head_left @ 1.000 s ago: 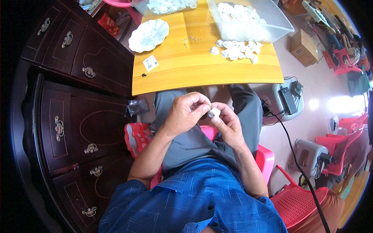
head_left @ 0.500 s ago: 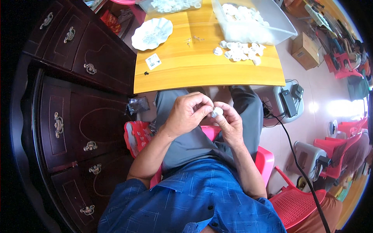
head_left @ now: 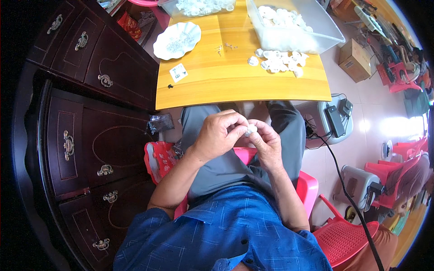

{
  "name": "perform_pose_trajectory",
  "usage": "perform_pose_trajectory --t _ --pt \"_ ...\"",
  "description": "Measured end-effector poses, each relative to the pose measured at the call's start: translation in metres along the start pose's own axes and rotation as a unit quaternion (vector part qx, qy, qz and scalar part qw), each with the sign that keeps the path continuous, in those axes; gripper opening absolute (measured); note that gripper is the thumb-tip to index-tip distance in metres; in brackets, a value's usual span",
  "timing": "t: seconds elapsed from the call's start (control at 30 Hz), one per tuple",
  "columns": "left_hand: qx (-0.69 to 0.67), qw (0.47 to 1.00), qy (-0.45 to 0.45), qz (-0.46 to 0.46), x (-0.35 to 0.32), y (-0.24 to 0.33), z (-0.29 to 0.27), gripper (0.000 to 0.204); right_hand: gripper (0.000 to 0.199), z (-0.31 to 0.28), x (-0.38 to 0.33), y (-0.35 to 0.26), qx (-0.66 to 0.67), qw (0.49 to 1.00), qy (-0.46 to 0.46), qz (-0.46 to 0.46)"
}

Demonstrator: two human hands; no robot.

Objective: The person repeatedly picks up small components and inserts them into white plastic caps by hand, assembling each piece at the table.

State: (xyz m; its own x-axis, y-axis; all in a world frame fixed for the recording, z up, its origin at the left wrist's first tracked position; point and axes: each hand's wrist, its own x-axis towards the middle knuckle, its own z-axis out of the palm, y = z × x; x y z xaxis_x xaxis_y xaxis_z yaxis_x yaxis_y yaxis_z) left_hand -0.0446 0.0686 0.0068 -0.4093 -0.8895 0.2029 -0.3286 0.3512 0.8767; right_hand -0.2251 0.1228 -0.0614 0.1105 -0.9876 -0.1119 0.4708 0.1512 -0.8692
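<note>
We pinch a small white plastic piece [head_left: 251, 130] between our left hand [head_left: 220, 137] and right hand [head_left: 266, 143], fingers closed on it above our lap. Beyond them, on the yellow wooden bench [head_left: 239, 81], lies a loose pile of white pieces [head_left: 280, 60].

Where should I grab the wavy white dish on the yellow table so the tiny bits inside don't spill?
Take the wavy white dish by its scalloped rim, probably with a hand on each of two opposite edges, coming from the near table edge and lifting level. It is shallow and holds small loose pieces in the middle, so tilting it would likely spill them. Both hands now pinch a small white part.
</note>
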Motion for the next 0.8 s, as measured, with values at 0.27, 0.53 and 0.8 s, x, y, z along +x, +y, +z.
perform_pose_trajectory --t 0.27,0.53,0.8 --pt "-0.102 0.994 -0.016 -0.039 0.001 0.005 -0.013 0.005 0.030 0.000 0.006 -0.002 0.021 0.999 -0.042 0.015" --pt "-0.016 1.000 -0.004 -0.025 0.007 0.004 -0.013 0.004 0.027 0.006 0.018 -0.008 0.060 0.996 -0.061 0.020" --pt "0.133 0.983 0.129 0.009 0.067 -0.060 -0.033 0.006 0.060 -0.021 0.078 -0.053 -0.281 0.943 0.074 -0.163"
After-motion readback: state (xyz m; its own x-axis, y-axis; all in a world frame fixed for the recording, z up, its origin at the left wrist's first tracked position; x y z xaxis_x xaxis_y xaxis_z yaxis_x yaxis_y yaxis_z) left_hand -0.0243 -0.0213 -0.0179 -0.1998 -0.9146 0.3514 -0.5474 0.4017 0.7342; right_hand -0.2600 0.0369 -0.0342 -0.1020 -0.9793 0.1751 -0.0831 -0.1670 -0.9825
